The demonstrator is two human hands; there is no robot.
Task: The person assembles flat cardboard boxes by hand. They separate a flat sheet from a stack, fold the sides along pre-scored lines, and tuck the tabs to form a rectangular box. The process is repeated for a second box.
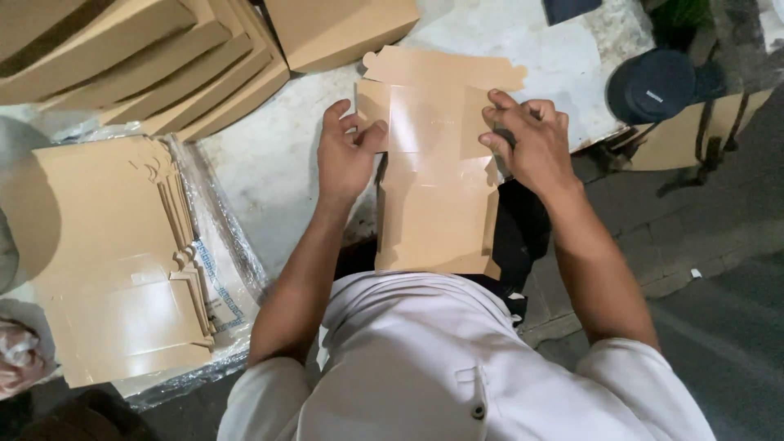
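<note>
A flat, tan, unfolded cardboard box blank [437,163] lies on the pale grey worktop [269,163] between both hands. The left hand [347,151] pinches its left flap; the right hand [527,143], fingers curled, presses its right edge.

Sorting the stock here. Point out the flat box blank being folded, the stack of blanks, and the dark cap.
flat box blank [437,204], head view, glossy middle panel
stack of blanks [106,253], head view, top sheet
dark cap [653,86], head view, crown
</note>
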